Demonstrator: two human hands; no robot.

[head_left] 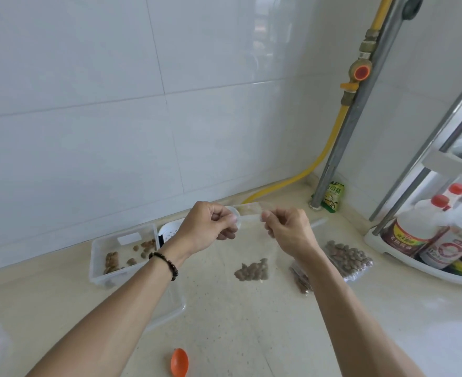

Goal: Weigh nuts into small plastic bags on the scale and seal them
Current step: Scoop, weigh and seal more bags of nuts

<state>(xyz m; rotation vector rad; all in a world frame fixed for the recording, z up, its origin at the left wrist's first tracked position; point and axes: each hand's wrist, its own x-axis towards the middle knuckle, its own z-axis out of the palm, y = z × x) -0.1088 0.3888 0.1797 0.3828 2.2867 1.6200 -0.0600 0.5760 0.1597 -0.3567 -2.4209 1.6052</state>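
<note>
Two hands up in front of me, both on one small clear plastic bag (247, 240) held above the speckled beige countertop (224, 322). Nearest to me, at the bottom edge of view: an orange plastic scoop (179, 361) lying on the counter. Left of it a clear plastic lid (170, 306), partly under my left forearm.

Left hand (206, 231), dark bead bracelet (165, 263) on the wrist: fingers curled, thumb and forefinger pinching the bag's top left corner. Right hand (287, 231): fingers curled likewise, pinching the top right corner. The top strip of the bag is stretched taut between the two pinches. Bag hangs down from there; a small clump of brown nuts (252, 270) sits in its bottom. Cannot tell whether the bag's bottom touches the counter.

Left, beyond my wrist: a clear rectangular plastic tub (121, 254) with a few brown nuts scattered inside. Just beside it, behind my left hand, a white scale (168, 232), mostly hidden.

Right, past my right forearm: two filled clear bags of nuts (348, 258) lying on the counter.

Farther right: a white rack (425, 268) holding red-capped bottles (412, 229). In the corner, a green packet (333, 197) stands against a grey metal pipe (357, 104), with a yellow hose (330, 142) along the white tiled wall (88, 104).
</note>
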